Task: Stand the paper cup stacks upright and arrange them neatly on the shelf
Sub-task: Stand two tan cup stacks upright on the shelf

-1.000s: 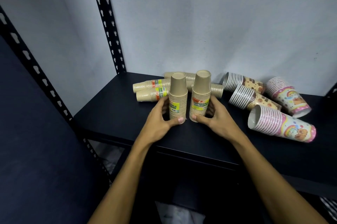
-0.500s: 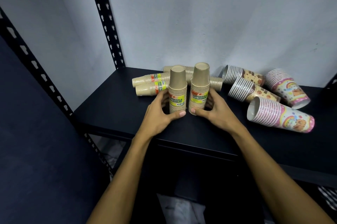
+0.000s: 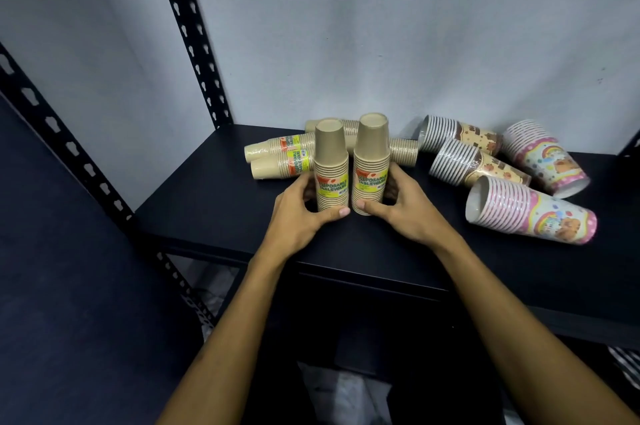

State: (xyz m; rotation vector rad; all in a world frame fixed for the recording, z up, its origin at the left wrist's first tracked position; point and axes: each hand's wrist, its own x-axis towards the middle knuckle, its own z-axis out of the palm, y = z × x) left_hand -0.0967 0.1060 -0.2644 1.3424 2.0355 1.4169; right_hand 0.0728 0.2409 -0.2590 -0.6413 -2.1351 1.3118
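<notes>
Two kraft cup stacks stand upside down mid-shelf (image 3: 214, 216), side by side w/ a slim gap: left hand (image 3: 298, 213) wraps left stack (image 3: 331, 168), right hand (image 3: 401, 206) wraps right stack (image 3: 371, 161), thumbs low at the front. Best to grip low, slide not lift, keep both vertical, rims flat, labels forward. Other kraft stacks (image 3: 277, 156) & printed stacks (image 3: 519, 206) lie on their sides.

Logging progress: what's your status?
Left hand and right hand each grip an upright brown stack. Other stacks lie toppled behind and right.
</notes>
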